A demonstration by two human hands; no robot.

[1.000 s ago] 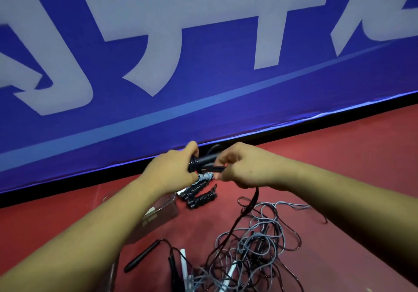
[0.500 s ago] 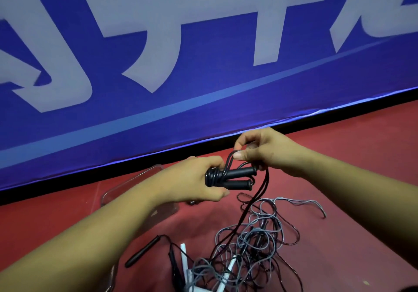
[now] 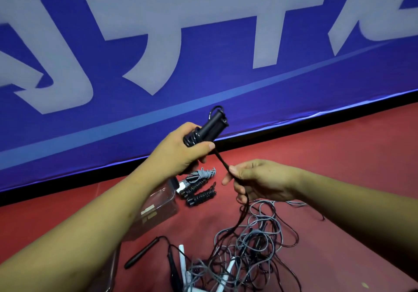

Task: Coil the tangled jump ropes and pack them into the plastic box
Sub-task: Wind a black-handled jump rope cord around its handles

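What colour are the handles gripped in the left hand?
Black: the paired handles in the left hand are plain matte black, seen in the head view.

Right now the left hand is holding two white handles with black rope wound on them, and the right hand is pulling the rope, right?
Almost. The head view shows the handles in the left hand are black, not white. The rest holds: black rope is wound on them, and the right hand grips it.

Plastic box point(image 3: 158, 210) lower left of centre; coiled ropes point(image 3: 199, 186) just right of it. Tangled ropes point(image 3: 248, 246) lower centre, banner point(image 3: 203, 42) behind.
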